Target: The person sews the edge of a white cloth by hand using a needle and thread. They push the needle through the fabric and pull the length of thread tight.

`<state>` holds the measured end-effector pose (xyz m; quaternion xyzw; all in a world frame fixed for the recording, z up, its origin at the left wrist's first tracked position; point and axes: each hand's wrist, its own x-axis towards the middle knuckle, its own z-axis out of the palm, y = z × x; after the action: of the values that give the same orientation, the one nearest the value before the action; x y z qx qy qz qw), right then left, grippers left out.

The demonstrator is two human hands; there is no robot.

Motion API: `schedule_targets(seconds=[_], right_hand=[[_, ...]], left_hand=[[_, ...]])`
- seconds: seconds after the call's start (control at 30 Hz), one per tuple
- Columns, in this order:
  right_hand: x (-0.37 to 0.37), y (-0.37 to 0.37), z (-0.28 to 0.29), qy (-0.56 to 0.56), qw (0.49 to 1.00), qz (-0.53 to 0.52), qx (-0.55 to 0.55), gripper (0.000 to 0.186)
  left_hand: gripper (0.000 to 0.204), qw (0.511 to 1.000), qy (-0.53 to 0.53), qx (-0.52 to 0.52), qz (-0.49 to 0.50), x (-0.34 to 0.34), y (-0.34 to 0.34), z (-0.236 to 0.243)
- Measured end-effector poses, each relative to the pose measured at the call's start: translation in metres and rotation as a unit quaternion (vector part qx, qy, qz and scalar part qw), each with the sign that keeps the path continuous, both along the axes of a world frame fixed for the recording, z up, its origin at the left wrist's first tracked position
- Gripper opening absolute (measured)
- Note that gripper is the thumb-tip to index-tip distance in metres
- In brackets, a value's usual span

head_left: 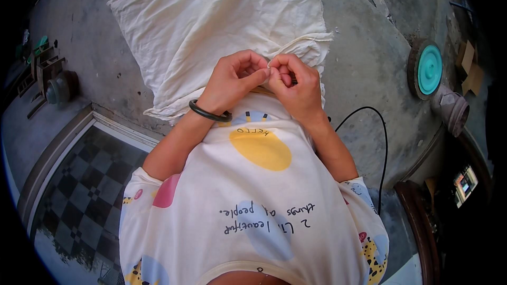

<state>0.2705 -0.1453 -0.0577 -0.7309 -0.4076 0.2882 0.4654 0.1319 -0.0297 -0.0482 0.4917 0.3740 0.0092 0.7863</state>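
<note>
Two hands, left hand (pixel 235 79) and right hand (pixel 294 82), meet over the white cloth's (pixel 211 21) near right part, thumbs and fingertips pinched together on a pale bit (pixel 269 65); whether hem or thread, I cannot tell. The cloth drapes across the legs; concrete floor (pixel 362 55) stretches beyond its left and right edges. Well right stands a turquoise lid (pixel 429 68); nearer, a black cable (pixel 385 148) curves.
</note>
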Motion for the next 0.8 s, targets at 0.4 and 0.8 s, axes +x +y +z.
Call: schedule_targets(seconds=[0.4,0.8], right_hand=[[0.001,0.001,0.002,0.008,1.000,0.003,-0.010,0.014],[0.001,0.000,0.003,0.039,0.999,0.003,-0.014,0.012]], left_hand=[[0.007,0.998,0.005,-0.049,0.050,0.004,0.000,0.009],[0.005,0.996,0.004,-0.063,0.062,0.006,-0.001,0.011]])
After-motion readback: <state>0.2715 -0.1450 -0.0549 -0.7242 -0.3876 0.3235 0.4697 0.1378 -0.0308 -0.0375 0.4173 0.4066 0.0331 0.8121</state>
